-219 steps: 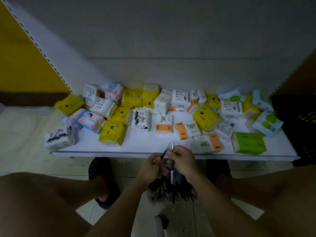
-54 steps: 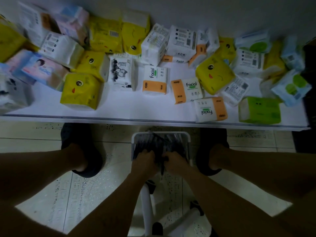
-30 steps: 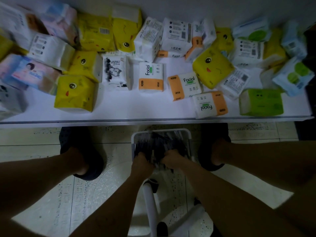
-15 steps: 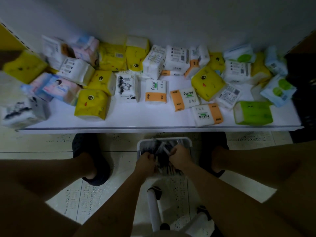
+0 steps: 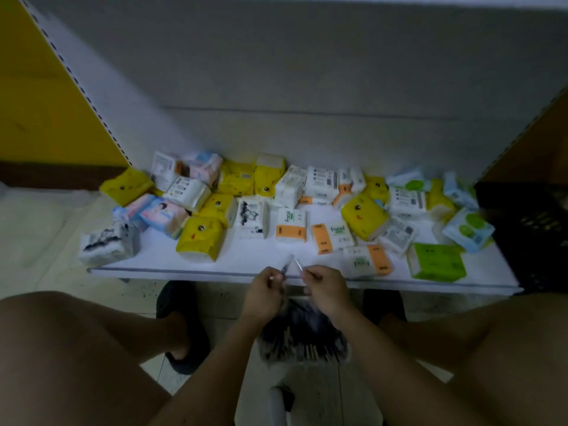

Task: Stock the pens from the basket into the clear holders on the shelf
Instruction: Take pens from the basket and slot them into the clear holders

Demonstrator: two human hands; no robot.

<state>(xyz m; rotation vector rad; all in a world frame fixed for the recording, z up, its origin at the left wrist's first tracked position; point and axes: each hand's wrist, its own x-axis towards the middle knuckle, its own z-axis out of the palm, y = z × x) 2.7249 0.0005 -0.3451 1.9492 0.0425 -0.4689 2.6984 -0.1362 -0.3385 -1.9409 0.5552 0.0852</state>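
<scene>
L grip (image 5: 265, 292) + R grip (image 5: 326, 287) each pinch a pen above basket (image 5: 302, 336).
L has dark pen (image 5: 285, 268), R has pale pen (image 5: 297, 264), tips close together at near edge of shelf (image 5: 159, 259); basket sits just below hands. Tissue packs (image 5: 201, 241) cover shelf.

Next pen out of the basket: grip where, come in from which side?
Pinch a near end, coming down from the person's side. The pens lie packed in a fan, tan tips spread toward the person, so barrels are hemmed in by neighbours and only those ends look free. The view is blurred, so this is tentative.
</scene>
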